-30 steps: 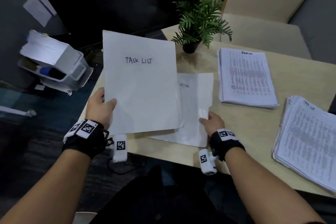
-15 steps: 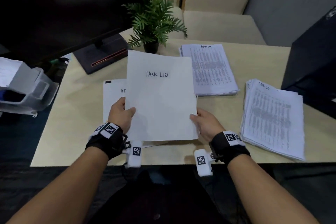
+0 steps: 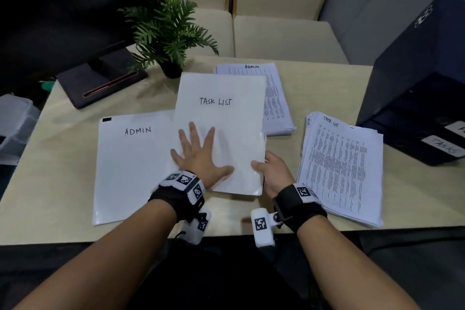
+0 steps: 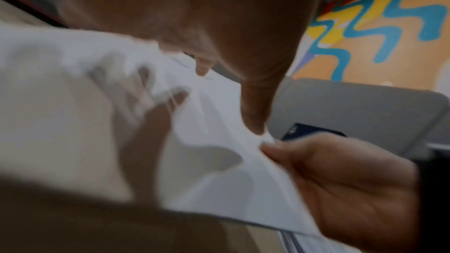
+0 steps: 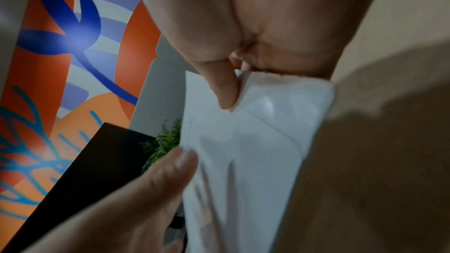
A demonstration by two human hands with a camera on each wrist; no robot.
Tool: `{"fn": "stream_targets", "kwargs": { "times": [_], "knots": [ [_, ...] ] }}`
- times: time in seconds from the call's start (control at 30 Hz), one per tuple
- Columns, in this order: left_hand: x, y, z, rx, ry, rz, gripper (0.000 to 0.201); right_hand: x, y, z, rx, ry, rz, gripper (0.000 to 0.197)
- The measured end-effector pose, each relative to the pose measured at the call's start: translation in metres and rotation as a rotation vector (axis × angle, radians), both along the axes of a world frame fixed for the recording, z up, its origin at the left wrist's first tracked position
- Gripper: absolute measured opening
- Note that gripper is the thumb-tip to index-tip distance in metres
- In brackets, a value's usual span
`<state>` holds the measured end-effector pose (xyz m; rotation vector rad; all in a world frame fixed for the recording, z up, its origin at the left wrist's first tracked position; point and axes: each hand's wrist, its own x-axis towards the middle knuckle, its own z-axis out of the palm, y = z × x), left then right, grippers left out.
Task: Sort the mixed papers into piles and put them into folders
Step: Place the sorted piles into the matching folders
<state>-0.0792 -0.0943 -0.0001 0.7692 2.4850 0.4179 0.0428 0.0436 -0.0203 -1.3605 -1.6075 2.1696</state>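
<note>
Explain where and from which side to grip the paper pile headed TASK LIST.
Probably its near short edge, from the front: the TASK LIST pile lies flat with that edge by the table rim, so fingers slide under, thumb on top. Sheets are fanned; square them first.

Being hemmed round the TASK LIST folder [image 3: 221,113] at 11 o'clock by potted plant [image 3: 171,33] and monitor base [image 3: 100,83], at 1 by ADMIN paper stack [image 3: 276,98], at 3 by TASK LIST paper stack [image 3: 344,166] with dark box [image 3: 415,83] beyond, at 9 by ADMIN folder [image 3: 133,171], leaving bare table [image 3: 327,88] lying open at 2 and 6.
</note>
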Motion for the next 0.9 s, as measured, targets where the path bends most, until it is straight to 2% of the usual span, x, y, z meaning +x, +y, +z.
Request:
{"fn": "stream_targets", "kwargs": {
  "times": [0.13, 0.27, 0.4, 0.47, 0.53, 0.63, 0.73, 0.8, 0.9],
  "knots": [
    [0.025, 0.021, -0.004, -0.005, -0.133, -0.118, 0.123, -0.006, -0.003, 0.001, -0.064, 0.053, 0.084, 0.023],
    [0.040, 0.034, -0.007, 0.008, -0.110, -0.113, 0.126, -0.012, -0.006, 0.004, -0.102, 0.143, 0.120, 0.022],
    [0.037, 0.031, -0.005, 0.137, -0.173, -0.135, 0.110, -0.013, 0.000, 0.006, -0.112, 0.145, 0.175, 0.024],
    [0.032, 0.026, -0.001, 0.245, -0.231, -0.151, 0.095, -0.014, 0.003, 0.007, -0.098, 0.136, 0.198, 0.026],
    [0.027, 0.017, 0.005, 0.359, -0.215, -0.100, 0.082, -0.013, 0.006, 0.005, -0.061, 0.113, 0.182, 0.027],
    [0.015, -0.006, 0.023, 0.462, -0.090, 0.037, 0.072, -0.003, 0.013, -0.006, 0.022, 0.002, 0.104, 0.026],
    [-0.011, -0.039, 0.042, 0.546, -0.018, 0.151, 0.062, 0.009, 0.023, -0.023, 0.174, -0.216, 0.097, 0.018],
    [-0.032, -0.066, 0.050, 0.515, 0.002, 0.246, 0.059, 0.014, 0.028, -0.028, 0.298, -0.349, 0.121, 0.013],
    [-0.063, -0.114, 0.045, 0.339, 0.036, 0.352, 0.060, 0.012, 0.025, -0.031, 0.401, -0.458, 0.159, 0.011]
  ]
}}
